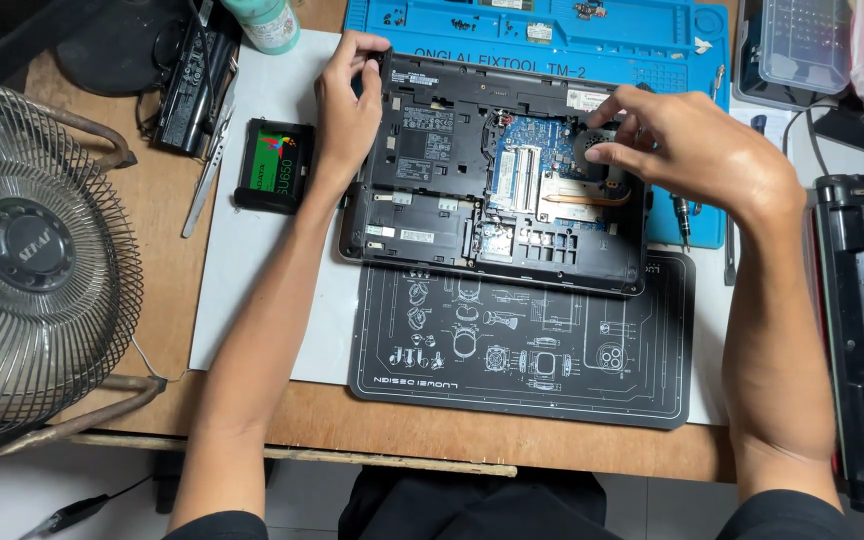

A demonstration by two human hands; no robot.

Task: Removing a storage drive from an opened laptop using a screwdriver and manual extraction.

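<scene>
- The laptop (497, 175) lies bottom-up on the table (252, 250), partly on a dark printed mat (522, 350) and partly on a blue repair mat (552, 30).
- Its bottom cover is already off over the right half: the blue circuit board, memory slots and copper heat pipe lie bare (the left half keeps its dark panels).
- The drive bay at the lower left looks empty, and a black solid-state drive (274, 166) lies apart on the table just left of the laptop, so I judge the opening-up done and the inside work in hand.
- The left hand (347, 110) grips the laptop's far left corner, fingers curled over the edge.
- The right hand (682, 145) pinches with narrowed fingertips at the fan area near the right edge; whether it holds a small part I cannot tell.
- The laptop's long axis runs left to right across the view, slightly tilted, near edge toward the person.
</scene>
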